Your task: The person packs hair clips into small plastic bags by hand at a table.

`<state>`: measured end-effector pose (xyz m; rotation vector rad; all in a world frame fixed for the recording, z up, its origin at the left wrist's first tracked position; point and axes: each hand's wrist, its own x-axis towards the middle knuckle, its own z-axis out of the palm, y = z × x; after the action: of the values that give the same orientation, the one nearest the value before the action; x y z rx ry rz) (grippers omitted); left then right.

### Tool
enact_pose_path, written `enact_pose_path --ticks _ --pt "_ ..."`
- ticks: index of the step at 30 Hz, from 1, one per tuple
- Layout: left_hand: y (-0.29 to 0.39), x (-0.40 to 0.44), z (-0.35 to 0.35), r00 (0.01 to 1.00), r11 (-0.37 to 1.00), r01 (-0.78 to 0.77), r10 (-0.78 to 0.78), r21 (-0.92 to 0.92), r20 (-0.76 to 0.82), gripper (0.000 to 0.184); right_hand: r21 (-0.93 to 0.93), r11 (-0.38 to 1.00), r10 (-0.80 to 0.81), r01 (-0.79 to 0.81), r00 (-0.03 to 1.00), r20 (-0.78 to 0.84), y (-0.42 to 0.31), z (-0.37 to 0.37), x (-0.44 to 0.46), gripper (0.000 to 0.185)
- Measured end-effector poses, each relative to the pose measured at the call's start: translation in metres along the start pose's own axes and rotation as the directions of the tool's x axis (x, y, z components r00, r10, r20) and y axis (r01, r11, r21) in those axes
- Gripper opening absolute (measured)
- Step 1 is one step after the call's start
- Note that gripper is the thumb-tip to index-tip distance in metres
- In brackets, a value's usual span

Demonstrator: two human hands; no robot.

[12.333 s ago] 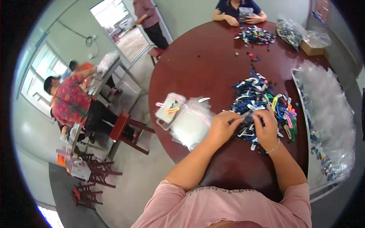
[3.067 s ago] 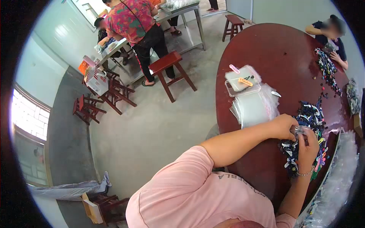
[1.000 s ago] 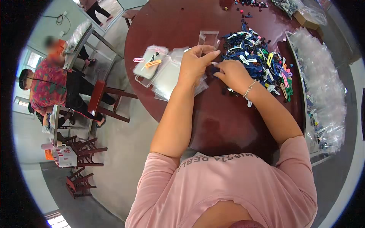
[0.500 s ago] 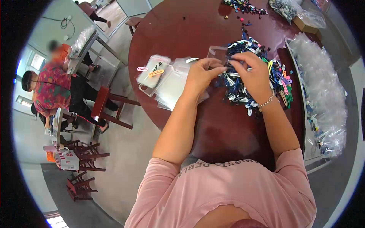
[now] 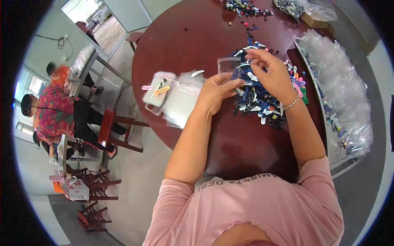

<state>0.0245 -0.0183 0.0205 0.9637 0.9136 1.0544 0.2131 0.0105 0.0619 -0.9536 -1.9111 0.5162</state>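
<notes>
My left hand [image 5: 216, 93] is closed, thumb against fingers, on a small clear plastic bag [image 5: 228, 65] that stands up beyond the fingertips. My right hand [image 5: 271, 74], with a beaded bracelet at the wrist, hovers over the pile of hair clips [image 5: 255, 100]; its thumb and fingers are apart and I see nothing between them. The pile mixes dark blue, black and white clips. Left of my left hand lies a fanned stack of flat clear bags [image 5: 180, 104], with a white clip [image 5: 198, 73] at its top edge.
A phone in a clear case [image 5: 158, 92] carries an orange clip [image 5: 161, 90] and a pink clip [image 5: 147, 87]. More small pieces [image 5: 246, 7] lie at the table's far side. Filled clear bags [image 5: 340, 90] crowd a tray at right. Other people [image 5: 55, 102] sit at tables on the left.
My right hand's fingers have parted from my left hand and lifted away over the pile. My left hand still holds the bag. The whole view has shifted slightly.
</notes>
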Motion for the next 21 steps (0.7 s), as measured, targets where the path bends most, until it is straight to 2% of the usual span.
enact_pose_path --ticks 2,3,5,6,8,9,11,13,15,17,19,21 --pt "0.001 -0.004 0.0 0.994 0.995 0.005 0.006 -0.098 0.111 0.034 0.202 0.971 0.104 -0.125 0.988 0.113 0.003 -0.002 -0.013 0.049" --pt "0.0 -0.006 0.001 0.992 0.995 0.004 0.009 -0.102 0.124 0.034 0.281 0.943 0.141 -0.178 0.979 0.148 0.0 -0.001 -0.017 0.044" --pt "-0.004 -0.008 0.003 0.966 0.97 0.057 0.006 -0.238 0.257 0.039 0.363 0.899 0.139 -0.243 0.947 0.289 -0.008 -0.004 -0.024 0.033" --pt "-0.002 -0.009 0.004 0.959 0.975 0.079 -0.018 -0.206 0.283 0.041 0.356 0.901 0.151 -0.25 0.947 0.282 -0.012 -0.007 -0.026 0.033" --pt "-0.003 -0.013 0.008 0.965 0.984 0.072 -0.028 -0.161 0.262 0.042 0.309 0.851 0.34 -0.424 0.894 0.29 -0.017 -0.017 -0.028 0.02" --pt "-0.005 -0.012 0.012 0.971 0.992 0.061 -0.033 -0.114 0.236 0.042 0.281 0.915 0.264 -0.289 0.956 0.126 -0.007 -0.017 -0.035 0.013" --pt "-0.004 -0.01 0.014 0.969 0.999 0.016 -0.028 0.049 0.244 0.046 0.087 0.96 0.265 -0.265 0.964 0.005 -0.016 -0.035 -0.048 0.013" --pt "-0.004 -0.008 0.014 0.979 0.995 -0.005 -0.016 0.102 0.202 0.044 -0.037 0.955 0.289 -0.294 0.952 -0.097 -0.043 -0.059 -0.066 0.015" --pt "-0.006 -0.005 0.014 0.988 0.993 -0.004 -0.016 0.122 0.156 0.041 -0.147 0.952 0.222 -0.268 0.937 -0.27 -0.038 -0.082 -0.09 0.014" --pt "-0.008 -0.006 0.018 0.987 0.995 0.017 -0.033 0.103 0.156 0.038 -0.154 0.939 0.243 -0.309 0.908 -0.34 -0.06 -0.112 -0.111 0.012" --pt "-0.009 -0.007 0.019 0.993 0.997 0.013 -0.022 0.077 0.116 0.031 -0.275 0.822 0.344 -0.498 0.821 -0.456 -0.072 -0.143 -0.132 0.011" --pt "-0.008 -0.008 0.021 0.991 0.998 0.028 -0.036 0.061 0.132 0.029 -0.262 0.795 0.373 -0.546 0.782 -0.5 -0.066 -0.174 -0.154 0.011"
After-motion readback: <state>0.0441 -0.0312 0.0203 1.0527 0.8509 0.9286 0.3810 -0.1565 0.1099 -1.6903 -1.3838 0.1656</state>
